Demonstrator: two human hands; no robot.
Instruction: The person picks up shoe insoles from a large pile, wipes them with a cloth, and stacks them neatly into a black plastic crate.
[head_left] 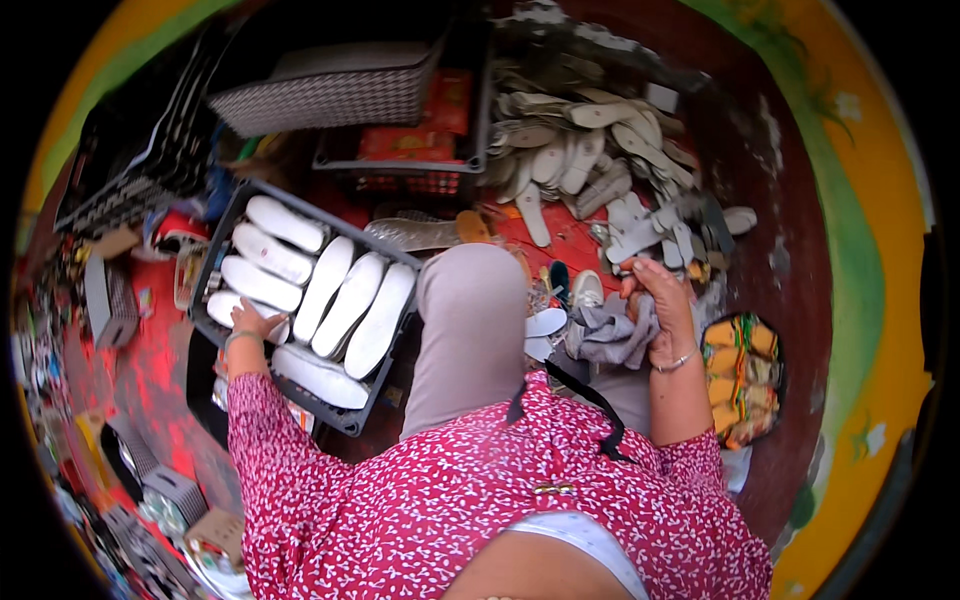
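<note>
A dark plastic crate (pixel 361 425) stands left of my knee with several white shoe insoles (pixel 346 303) laid flat in it. My left hand (pixel 256 322) reaches over the crate's left side, thumb and fingers closed about a white insole (pixel 226 304) in the lower-left row. Right of my knee, my right hand (pixel 662 302) is raised with its fingers curled. A crumpled grey cloth (pixel 618 335) hangs from it, bunched against the palm. Below the cloth's left edge lie pale insoles (pixel 545 322) and a small white shoe (pixel 587 289).
A big pile of greyish insoles (pixel 585 150) lies far right. Dark crates (pixel 400 180) with red boxes (pixel 410 143) and a checked bin (pixel 325 98) stand at the back. A pack of yellow-orange items (pixel 741 380) sits by my right elbow. Clutter covers the red floor (pixel 150 365) at left.
</note>
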